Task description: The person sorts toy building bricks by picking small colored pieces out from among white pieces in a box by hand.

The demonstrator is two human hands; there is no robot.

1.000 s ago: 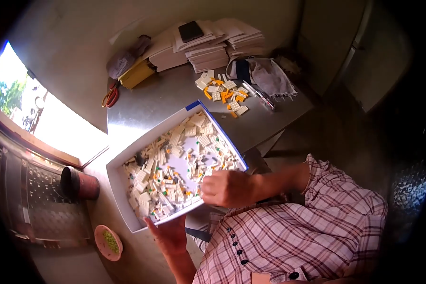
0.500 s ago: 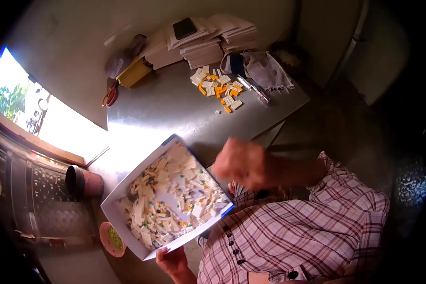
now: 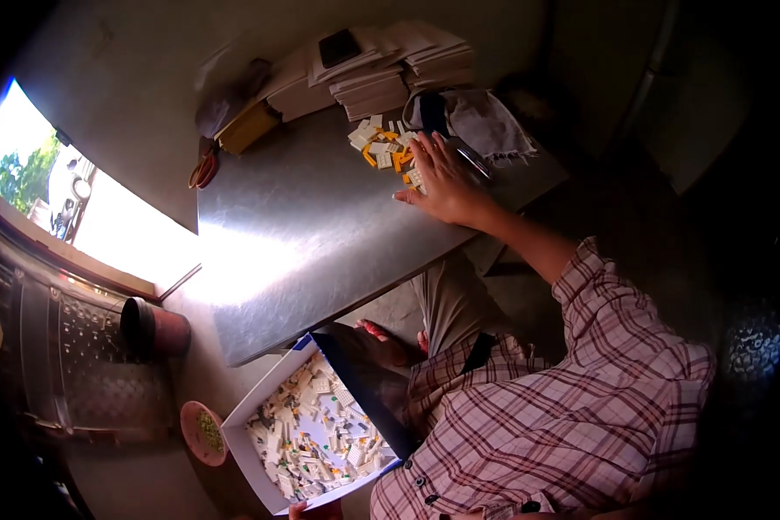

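My right hand (image 3: 446,184) reaches over the metal table with its fingers spread, partly covering a pile of white and orange bricks (image 3: 383,149). Whether its fingertips touch the bricks is hard to tell. Low in the view, my left hand (image 3: 308,511) holds the near edge of a white and blue box (image 3: 250,451); most of that hand is hidden under the box. Many loose bricks (image 3: 312,433), mostly white with some orange and green, lie inside the box, which is tilted below the table's front edge.
Paper stacks (image 3: 371,91) with a black phone (image 3: 339,48) stand at the table's back (image 3: 321,208). Pens (image 3: 471,159) and a cloth (image 3: 487,126) lie right of the bricks, red-handled scissors (image 3: 204,166) at left. A dark bucket (image 3: 153,329) and pink bowl (image 3: 204,433) sit lower left.
My right hand has moved from the box up and away to the brick pile, and its fingers have opened. The box in my left hand has dropped lower, off the table's front edge.
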